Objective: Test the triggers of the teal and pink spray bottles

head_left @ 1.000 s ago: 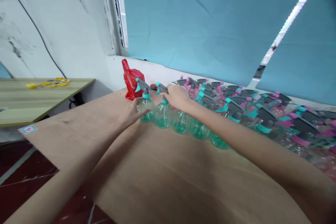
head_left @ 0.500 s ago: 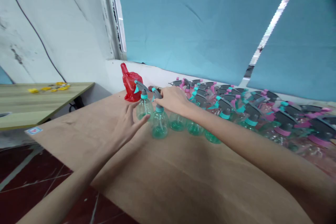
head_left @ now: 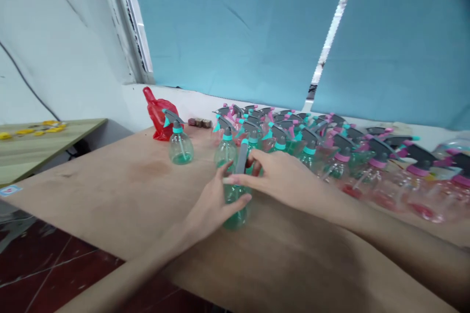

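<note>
A clear green spray bottle [head_left: 235, 212] with a grey and teal trigger head stands slightly tilted near the middle of the wooden table. My right hand [head_left: 277, 171] is closed around its trigger head, fingers behind and thumb in front. On the bottle's left side is my left hand [head_left: 213, 205], fingers apart and thumb stretched across the front of the body; whether it touches the plastic I cannot tell. Just behind stands another green spray bottle [head_left: 225, 149]. Apart from the group, to the left, is a lone green spray bottle [head_left: 181, 149].
Several pink spray bottles [head_left: 374, 176] and green ones crowd the right side of the wooden table [head_left: 121, 190]. A red plastic bag [head_left: 159, 117] and small dark boxes [head_left: 199, 122] lie at the back. Yellow pieces [head_left: 40, 129] rest on another table at left.
My right hand has brought the gripped spray bottle nearer and a little right, away from the lone bottle. My left hand has followed it to the right. The view has turned right.
</note>
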Demonstrator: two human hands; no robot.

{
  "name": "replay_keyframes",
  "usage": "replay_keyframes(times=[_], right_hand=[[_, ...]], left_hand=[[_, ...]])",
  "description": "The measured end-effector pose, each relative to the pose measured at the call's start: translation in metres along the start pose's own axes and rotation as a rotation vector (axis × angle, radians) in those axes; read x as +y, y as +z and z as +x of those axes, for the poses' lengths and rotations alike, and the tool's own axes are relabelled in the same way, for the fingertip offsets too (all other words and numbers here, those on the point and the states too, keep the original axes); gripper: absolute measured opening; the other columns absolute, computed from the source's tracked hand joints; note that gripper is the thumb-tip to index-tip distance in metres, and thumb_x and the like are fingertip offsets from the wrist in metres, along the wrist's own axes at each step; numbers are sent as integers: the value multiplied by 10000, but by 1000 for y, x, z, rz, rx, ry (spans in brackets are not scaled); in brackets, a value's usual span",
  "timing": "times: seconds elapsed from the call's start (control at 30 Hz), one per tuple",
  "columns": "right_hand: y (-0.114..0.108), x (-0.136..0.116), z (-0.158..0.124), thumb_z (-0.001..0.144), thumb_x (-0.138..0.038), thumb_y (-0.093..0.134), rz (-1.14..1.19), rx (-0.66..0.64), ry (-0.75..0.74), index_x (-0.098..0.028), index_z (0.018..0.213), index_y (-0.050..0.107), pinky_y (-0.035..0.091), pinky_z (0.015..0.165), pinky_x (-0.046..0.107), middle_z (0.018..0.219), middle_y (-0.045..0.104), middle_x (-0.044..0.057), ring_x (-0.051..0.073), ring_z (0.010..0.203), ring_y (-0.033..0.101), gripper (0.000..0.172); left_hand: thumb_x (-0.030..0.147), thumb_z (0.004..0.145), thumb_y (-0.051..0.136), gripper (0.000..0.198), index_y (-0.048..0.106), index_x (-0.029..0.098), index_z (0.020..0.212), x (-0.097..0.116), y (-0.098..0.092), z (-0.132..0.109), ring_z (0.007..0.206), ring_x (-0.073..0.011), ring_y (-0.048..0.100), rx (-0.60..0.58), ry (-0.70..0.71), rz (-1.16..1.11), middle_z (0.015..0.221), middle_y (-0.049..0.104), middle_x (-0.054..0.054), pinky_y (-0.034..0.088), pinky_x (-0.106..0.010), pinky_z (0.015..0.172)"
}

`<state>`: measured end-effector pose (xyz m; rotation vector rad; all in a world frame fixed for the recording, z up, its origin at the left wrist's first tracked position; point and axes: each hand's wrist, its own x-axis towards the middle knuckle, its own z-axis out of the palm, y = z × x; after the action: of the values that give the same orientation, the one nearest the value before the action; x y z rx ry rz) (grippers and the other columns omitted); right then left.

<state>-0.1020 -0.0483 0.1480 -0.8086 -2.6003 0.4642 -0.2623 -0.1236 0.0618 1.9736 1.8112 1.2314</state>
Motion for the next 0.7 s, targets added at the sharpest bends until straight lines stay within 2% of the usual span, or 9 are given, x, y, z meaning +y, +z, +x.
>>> replay_keyframes(times=[0.1, 0.17, 0.27, 0.37, 0.5, 0.57, 0.7], right_hand=[[-1, 46, -34, 718, -626, 621, 108, -61, 98, -240, 1026, 599, 475, 684, 393, 968, 705, 72, 283, 856, 651, 494], [6, 72, -54, 729, -580, 644, 216, -123, 101, -237, 1185, 538, 454, 861, 443, 1216, 618, 100, 308, 1085, 579, 580], [24, 96, -74, 675, -554, 710, 317, -196, 61, -248, 1343, 398, 401, 958, 491, 1358, 504, 104, 319, 1224, 470, 798], [43, 105, -81, 607, -579, 746, 374, -158, 67, -243, 1340, 392, 449, 896, 493, 1298, 530, 110, 322, 1149, 516, 880], [55, 106, -77, 582, -602, 748, 410, -120, 93, -242, 1233, 490, 500, 795, 484, 1119, 605, 82, 307, 1005, 583, 787], [56, 105, -73, 589, -593, 747, 426, -92, 56, -253, 1228, 497, 496, 822, 487, 1169, 587, 86, 313, 1050, 568, 766], [52, 109, -69, 574, -620, 742, 410, -52, -33, -235, 1400, 301, 428, 967, 496, 1403, 427, 128, 332, 1251, 436, 1012]], left_hand=[[431, 834, 606, 630, 300, 249, 1353, 19, 13, 3, 1178, -310, 521, -99, -19, -65, 1305, 530, -104, 437, -509, 963], [397, 839, 601, 634, 281, 252, 1367, 30, 22, 5, 1201, -306, 501, -158, -14, -96, 1331, 511, -103, 412, -522, 986], [369, 814, 631, 661, 297, 254, 1372, 41, 35, 10, 1216, -314, 482, -227, 9, -146, 1343, 498, -103, 391, -540, 998], [388, 759, 694, 742, 306, 253, 1377, 51, 44, 20, 1233, -331, 459, -228, 3, -181, 1369, 467, -113, 391, -544, 994], [389, 779, 683, 675, 347, 288, 1356, 63, 52, 36, 1237, -310, 463, -189, 9, -293, 1376, 470, -78, 414, -494, 989], [379, 803, 661, 589, 397, 280, 1319, 68, 55, 44, 1213, -300, 493, -190, 4, -386, 1344, 509, -74, 453, -460, 950], [314, 847, 594, 343, 523, 227, 1171, 71, 62, 59, 1070, -243, 593, -174, -26, -471, 1232, 590, -63, 472, -399, 913]])
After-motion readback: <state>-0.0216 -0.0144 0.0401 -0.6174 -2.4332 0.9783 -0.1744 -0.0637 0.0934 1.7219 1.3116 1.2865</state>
